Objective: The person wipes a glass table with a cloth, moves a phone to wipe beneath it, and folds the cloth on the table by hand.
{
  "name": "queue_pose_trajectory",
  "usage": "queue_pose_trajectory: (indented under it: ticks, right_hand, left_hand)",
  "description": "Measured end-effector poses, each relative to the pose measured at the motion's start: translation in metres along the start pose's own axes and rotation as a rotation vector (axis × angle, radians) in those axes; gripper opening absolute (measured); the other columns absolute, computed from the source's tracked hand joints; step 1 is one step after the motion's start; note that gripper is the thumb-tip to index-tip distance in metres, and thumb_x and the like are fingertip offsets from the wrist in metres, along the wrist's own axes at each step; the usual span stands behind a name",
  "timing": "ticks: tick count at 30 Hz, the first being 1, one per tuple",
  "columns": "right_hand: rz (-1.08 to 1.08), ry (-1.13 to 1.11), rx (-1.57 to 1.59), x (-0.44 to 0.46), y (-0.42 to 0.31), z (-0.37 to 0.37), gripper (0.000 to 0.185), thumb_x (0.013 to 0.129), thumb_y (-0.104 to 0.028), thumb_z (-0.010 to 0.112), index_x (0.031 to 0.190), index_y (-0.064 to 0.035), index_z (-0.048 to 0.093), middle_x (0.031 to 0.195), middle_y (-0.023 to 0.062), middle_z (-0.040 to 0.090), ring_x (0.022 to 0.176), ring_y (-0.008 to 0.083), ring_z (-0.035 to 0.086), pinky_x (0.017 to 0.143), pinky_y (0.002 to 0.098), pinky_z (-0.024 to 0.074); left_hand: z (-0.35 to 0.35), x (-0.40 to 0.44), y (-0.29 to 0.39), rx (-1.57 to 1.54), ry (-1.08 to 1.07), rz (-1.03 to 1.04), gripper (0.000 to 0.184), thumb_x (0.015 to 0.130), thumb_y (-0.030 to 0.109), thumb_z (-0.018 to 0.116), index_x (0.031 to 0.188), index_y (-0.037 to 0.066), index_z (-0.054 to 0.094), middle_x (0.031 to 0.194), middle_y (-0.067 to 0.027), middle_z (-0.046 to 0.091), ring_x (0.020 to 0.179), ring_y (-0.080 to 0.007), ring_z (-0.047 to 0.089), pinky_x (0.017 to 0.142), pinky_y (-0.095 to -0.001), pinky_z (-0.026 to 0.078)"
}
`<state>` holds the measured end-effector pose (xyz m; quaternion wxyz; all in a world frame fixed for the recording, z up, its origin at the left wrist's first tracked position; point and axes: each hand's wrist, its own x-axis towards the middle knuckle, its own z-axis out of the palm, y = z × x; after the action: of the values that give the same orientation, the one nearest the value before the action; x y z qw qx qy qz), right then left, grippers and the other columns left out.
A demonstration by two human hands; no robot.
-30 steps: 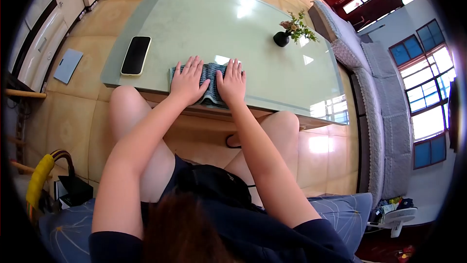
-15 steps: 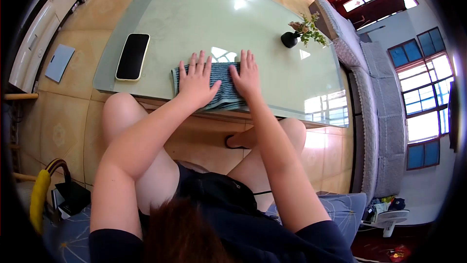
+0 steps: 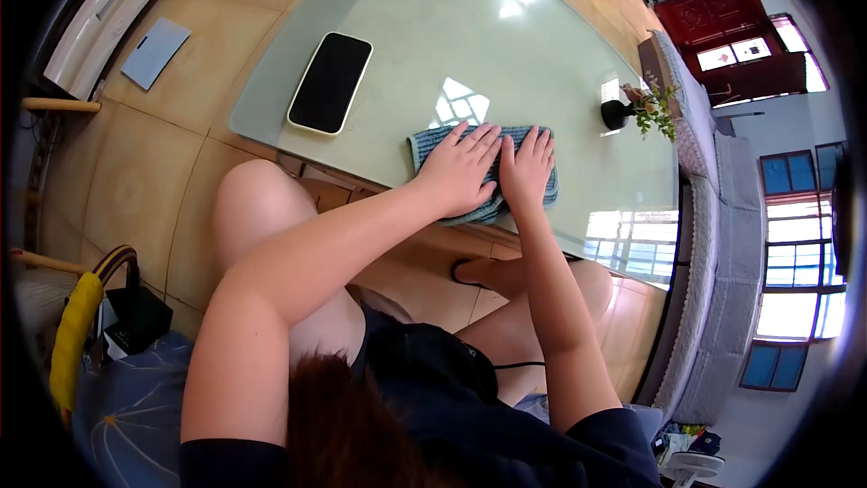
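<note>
A blue-green striped cloth (image 3: 488, 207) lies on the glass-topped table (image 3: 424, 55) at its near edge. My left hand (image 3: 459, 169) rests flat on the left part of the cloth, fingers stretched out. Beside it, my right hand (image 3: 527, 168) lies on the right part, its fingers extended and close together. The hands are near each other, and between and around them the striped fabric shows. Both palms are hidden against the cloth.
On the table, a phone with a pale case (image 3: 330, 83) lies left of the cloth. A small black vase with flowers (image 3: 617, 115) stands near the right edge. A grey sofa (image 3: 730, 262) runs along the right side. My knees are under the near edge.
The view has turned, so the table and phone sit further right. My hands have come closer together on the cloth, which looks more bunched now.
</note>
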<state>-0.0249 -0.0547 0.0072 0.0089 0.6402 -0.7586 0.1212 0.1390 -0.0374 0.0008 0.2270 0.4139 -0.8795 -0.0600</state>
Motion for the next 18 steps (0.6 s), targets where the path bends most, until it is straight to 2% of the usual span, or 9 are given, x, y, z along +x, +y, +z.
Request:
queue_pose_trajectory:
  ticks: [6, 10, 15, 18]
  right_hand:
    - [-0.297, 0.01, 0.054, 0.033, -0.023, 0.007, 0.067, 0.093, -0.041, 0.043, 0.143, 0.0035, 0.033, 0.15, 0.025, 0.028, 0.142, 0.0383, 0.021, 0.116, 0.0463, 0.015]
    - [-0.493, -0.029, 0.107, 0.052, -0.059, 0.015, 0.062, 0.092, -0.034, 0.042, 0.143, -0.0007, 0.035, 0.151, 0.0197, 0.03, 0.142, 0.0343, 0.023, 0.116, 0.0445, 0.0174]
    - [-0.57, -0.034, 0.138, 0.067, -0.102, 0.029, 0.06, 0.092, -0.034, 0.04, 0.143, -0.0038, 0.036, 0.151, 0.0168, 0.031, 0.142, 0.0309, 0.025, 0.116, 0.0427, 0.0183]
    - [-0.553, -0.038, 0.133, 0.066, -0.112, 0.028, 0.059, 0.093, -0.033, 0.039, 0.143, -0.0043, 0.036, 0.151, 0.0174, 0.031, 0.142, 0.0317, 0.024, 0.116, 0.0423, 0.0182]
  left_hand:
    - [-0.009, -0.012, -0.002, 0.025, 0.041, -0.15, 0.072, 0.09, 0.041, 0.049, 0.143, -0.005, 0.033, 0.152, -0.0174, 0.03, 0.143, -0.0265, 0.025, 0.117, -0.0437, 0.014]
    - [-0.019, -0.024, -0.011, 0.088, 0.011, -0.268, 0.076, 0.088, 0.043, 0.051, 0.142, -0.008, 0.032, 0.152, -0.0212, 0.027, 0.143, -0.0304, 0.022, 0.117, -0.0443, 0.014]
    - [-0.029, -0.028, -0.029, 0.155, 0.02, -0.388, 0.077, 0.088, 0.041, 0.051, 0.141, -0.011, 0.03, 0.151, -0.0246, 0.026, 0.143, -0.0332, 0.022, 0.117, -0.0442, 0.014]
    - [-0.032, -0.029, -0.036, 0.207, -0.026, -0.407, 0.077, 0.091, 0.045, 0.044, 0.143, -0.009, 0.028, 0.154, -0.0233, 0.021, 0.145, -0.0329, 0.015, 0.118, -0.0432, 0.009]
